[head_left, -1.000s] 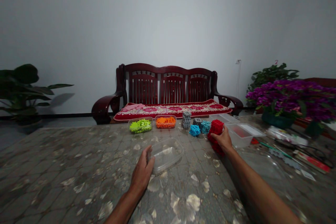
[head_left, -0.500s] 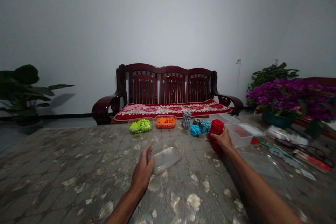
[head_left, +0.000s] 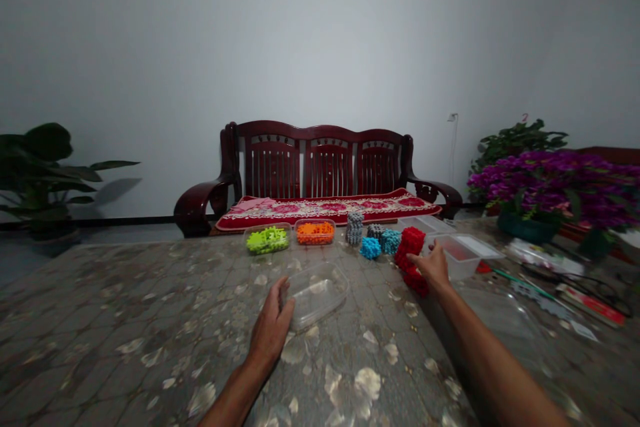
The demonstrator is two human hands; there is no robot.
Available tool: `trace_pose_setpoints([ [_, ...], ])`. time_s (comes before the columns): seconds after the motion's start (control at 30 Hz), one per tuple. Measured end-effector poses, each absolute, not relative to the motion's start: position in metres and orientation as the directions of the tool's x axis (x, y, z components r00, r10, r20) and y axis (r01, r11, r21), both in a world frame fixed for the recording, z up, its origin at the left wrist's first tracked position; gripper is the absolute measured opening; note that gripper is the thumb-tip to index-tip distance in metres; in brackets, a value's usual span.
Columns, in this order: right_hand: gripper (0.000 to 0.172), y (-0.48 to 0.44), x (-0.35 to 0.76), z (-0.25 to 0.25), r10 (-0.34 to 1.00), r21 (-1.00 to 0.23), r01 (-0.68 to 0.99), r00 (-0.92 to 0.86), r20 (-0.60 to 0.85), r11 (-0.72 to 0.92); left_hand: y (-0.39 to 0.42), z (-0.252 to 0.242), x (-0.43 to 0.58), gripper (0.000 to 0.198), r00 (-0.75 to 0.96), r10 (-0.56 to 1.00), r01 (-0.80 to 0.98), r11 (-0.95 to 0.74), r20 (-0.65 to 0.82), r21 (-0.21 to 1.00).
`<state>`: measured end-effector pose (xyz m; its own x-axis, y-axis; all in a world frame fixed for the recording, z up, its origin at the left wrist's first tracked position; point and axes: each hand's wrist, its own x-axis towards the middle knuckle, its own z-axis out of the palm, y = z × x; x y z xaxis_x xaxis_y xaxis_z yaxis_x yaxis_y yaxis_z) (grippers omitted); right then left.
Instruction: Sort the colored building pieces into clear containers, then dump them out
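My left hand (head_left: 273,320) rests at the left end of a clear plastic container (head_left: 320,290), its fingers and thumb about the rim. No pieces show inside that container. On the right, a tall bumpy stack of red plastic building pieces (head_left: 411,250) stands on the table, with more red pieces at its foot. My right hand (head_left: 433,268) is open beside the stack, thumb and fingers apart. Its fingertips are at the stack's right side; whether they touch it I cannot tell. Left of the red stack are bright blue pieces (head_left: 371,248), teal pieces (head_left: 391,241) and a grey stack (head_left: 355,228).
Clear tubs of green pieces (head_left: 269,240) and orange pieces (head_left: 315,232) stand at the back. Right of my hand are a translucent box (head_left: 459,265), a clear lid (head_left: 500,313), a green pencil (head_left: 525,283) and potted purple flowers (head_left: 555,183). A wooden bench (head_left: 327,167) stands beyond the table.
My right hand has let go of the red stack, its fingers spreading and shifting slightly right. The red stack stays upright. My left hand and the clear container hold still.
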<state>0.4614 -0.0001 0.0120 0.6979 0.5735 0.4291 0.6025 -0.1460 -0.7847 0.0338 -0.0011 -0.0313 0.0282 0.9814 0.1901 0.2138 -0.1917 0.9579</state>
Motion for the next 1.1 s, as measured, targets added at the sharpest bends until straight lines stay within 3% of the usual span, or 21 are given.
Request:
trace_pose_setpoints([
  [0.07, 0.088, -0.010, 0.454, 0.016, 0.487, -0.744, 0.630, 0.733, 0.475, -0.223, -0.002, -0.031, 0.034, 0.050, 0.026, 0.980, 0.216, -0.197, 0.196, 0.956],
  [0.13, 0.080, -0.019, 0.438, 0.016, 0.462, -0.711, 0.682, 0.694, 0.553, -0.173, -0.002, -0.030, 0.034, 0.050, 0.027, 0.979, 0.223, -0.201, 0.200, 0.954],
  [0.23, 0.073, -0.022, 0.406, 0.005, 0.584, -0.664, 0.747, 0.527, 0.618, 0.029, -0.002, -0.030, 0.034, 0.049, 0.021, 0.980, 0.219, -0.198, 0.199, 0.955],
  [0.3, 0.076, -0.015, 0.384, -0.005, 0.671, -0.616, 0.784, 0.418, 0.612, 0.072, -0.002, -0.030, 0.034, 0.048, 0.015, 0.980, 0.209, -0.195, 0.196, 0.958],
  [0.6, 0.085, 0.045, 0.360, -0.006, 0.785, -0.349, 0.933, 0.282, 0.552, -0.089, -0.006, -0.025, 0.035, 0.049, 0.018, 0.983, 0.221, -0.183, 0.183, 0.958],
  [1.1, 0.082, 0.068, 0.356, -0.007, 0.857, -0.274, 0.901, 0.414, 0.308, -0.337, -0.008, -0.025, 0.037, 0.052, 0.009, 0.987, 0.234, -0.158, 0.160, 0.959],
])
